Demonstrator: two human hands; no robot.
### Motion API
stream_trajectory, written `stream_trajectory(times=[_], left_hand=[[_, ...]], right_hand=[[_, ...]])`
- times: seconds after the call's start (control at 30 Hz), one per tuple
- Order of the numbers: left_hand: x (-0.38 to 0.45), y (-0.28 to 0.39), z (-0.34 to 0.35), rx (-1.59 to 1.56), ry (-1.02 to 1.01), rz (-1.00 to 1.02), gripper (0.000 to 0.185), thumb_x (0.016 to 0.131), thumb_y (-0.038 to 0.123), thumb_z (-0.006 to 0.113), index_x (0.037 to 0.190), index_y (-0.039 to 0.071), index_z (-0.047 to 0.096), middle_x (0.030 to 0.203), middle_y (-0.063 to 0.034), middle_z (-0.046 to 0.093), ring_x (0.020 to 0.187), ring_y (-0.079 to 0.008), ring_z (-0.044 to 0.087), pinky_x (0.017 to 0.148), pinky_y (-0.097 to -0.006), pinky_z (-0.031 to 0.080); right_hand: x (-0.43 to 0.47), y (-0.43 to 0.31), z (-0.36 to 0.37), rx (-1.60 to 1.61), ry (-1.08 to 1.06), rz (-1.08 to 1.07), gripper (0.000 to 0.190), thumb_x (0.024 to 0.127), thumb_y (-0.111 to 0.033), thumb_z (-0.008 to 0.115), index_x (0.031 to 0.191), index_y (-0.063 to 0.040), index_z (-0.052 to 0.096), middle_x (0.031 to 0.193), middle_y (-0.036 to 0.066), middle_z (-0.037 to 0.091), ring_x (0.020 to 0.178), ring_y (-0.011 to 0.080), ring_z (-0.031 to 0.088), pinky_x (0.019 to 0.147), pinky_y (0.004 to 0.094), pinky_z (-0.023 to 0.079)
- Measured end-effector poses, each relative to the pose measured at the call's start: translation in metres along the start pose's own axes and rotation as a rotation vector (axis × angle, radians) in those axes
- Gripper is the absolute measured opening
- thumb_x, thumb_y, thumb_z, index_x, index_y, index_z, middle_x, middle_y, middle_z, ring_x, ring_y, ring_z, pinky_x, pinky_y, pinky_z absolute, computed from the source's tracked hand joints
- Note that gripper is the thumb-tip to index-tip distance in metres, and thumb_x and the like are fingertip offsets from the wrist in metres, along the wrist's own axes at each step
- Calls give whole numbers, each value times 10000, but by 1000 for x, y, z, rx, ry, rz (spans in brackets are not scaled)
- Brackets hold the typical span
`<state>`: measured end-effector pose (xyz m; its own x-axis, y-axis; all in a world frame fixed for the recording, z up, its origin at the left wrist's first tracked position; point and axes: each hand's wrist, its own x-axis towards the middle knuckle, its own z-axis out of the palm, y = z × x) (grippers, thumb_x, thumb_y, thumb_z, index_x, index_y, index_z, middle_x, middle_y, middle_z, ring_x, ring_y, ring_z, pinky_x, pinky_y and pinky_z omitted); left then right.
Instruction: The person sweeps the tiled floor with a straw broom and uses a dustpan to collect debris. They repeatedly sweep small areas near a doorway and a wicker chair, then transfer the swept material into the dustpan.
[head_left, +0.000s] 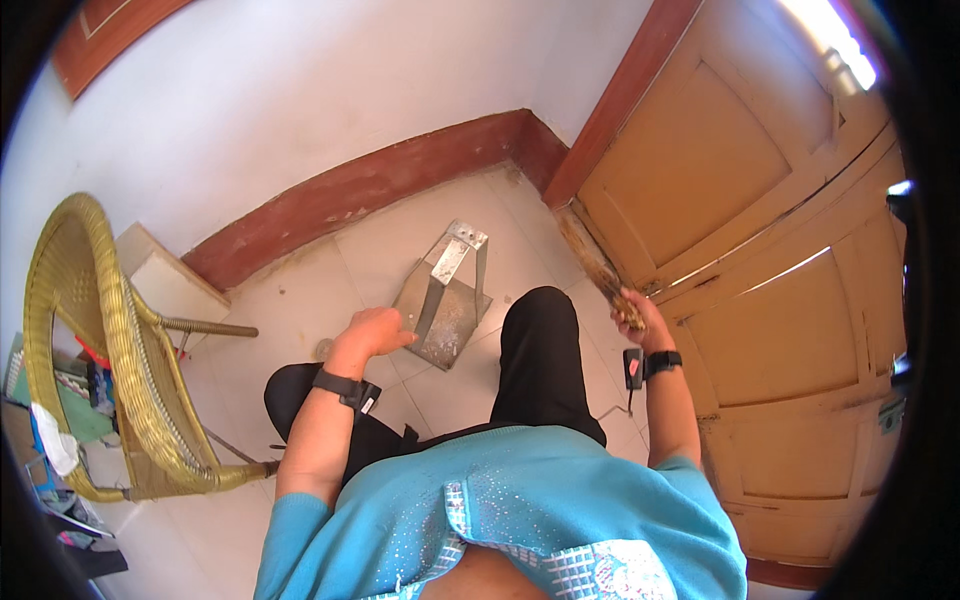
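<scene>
My right hand (636, 311) is closed around the end of a brown brush or short broom (589, 251), whose far part reaches down towards the foot of the wooden door; its lower end is partly covered by my fingers. Ahead of me on the tiled floor lies a metal dustpan (452, 315) with an upright bracket-like handle and whitish bits on its plate. My left hand (380, 332) is at the dustpan's left edge, over my knee, its fingers curled and the thumb or a finger pointing right. Whether it touches the pan is unclear. Both wrists wear black straps.
A woven wicker chair (112, 337) stands at the left, with a pale board (169, 274) behind it and assorted items on the far left. A white wall with a red-painted base (360, 176) runs ahead. The yellow-brown panelled door (780, 322) is close on the right.
</scene>
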<state>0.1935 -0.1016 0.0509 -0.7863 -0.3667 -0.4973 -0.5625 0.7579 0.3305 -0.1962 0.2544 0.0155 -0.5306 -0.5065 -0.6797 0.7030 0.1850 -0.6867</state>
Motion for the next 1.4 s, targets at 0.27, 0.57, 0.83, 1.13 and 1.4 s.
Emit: stream_trajectory(times=[0.27,0.57,0.83,1.13,1.4], left_hand=[[-36,-37,6,-60,161,-9,439,830,471,645,877,42,727,907,-166,700,903,-354,657,797,-443,512],[-24,-15,1,-27,256,-8,423,845,463,632,928,56,710,923,-159,698,920,-356,653,814,-454,506],[-19,17,-18,-523,738,45,226,877,195,666,1025,23,669,792,-122,686,699,-222,667,632,-316,517],[11,-2,-19,-1063,873,-94,166,888,30,643,1052,8,649,734,-58,658,648,-93,619,593,-229,495],[-13,11,-16,-1148,937,-56,183,901,58,631,1064,-24,632,728,-70,662,647,-87,612,605,-233,513]], right_hand=[[-10,69,9,244,22,84,211,899,-278,588,794,-122,493,657,62,531,532,192,568,387,226,390],[-47,-20,142,590,-351,-92,334,865,-352,705,903,-91,500,776,90,542,609,135,544,435,203,368],[-1,7,222,426,-289,-181,260,902,-312,630,951,-90,502,834,53,543,621,82,541,477,184,407],[44,-14,198,355,-260,149,321,881,-287,635,1033,-36,507,851,51,536,631,102,548,477,205,411],[112,-37,202,280,-385,227,212,855,-250,681,835,-193,477,730,9,523,636,139,558,472,244,384]])
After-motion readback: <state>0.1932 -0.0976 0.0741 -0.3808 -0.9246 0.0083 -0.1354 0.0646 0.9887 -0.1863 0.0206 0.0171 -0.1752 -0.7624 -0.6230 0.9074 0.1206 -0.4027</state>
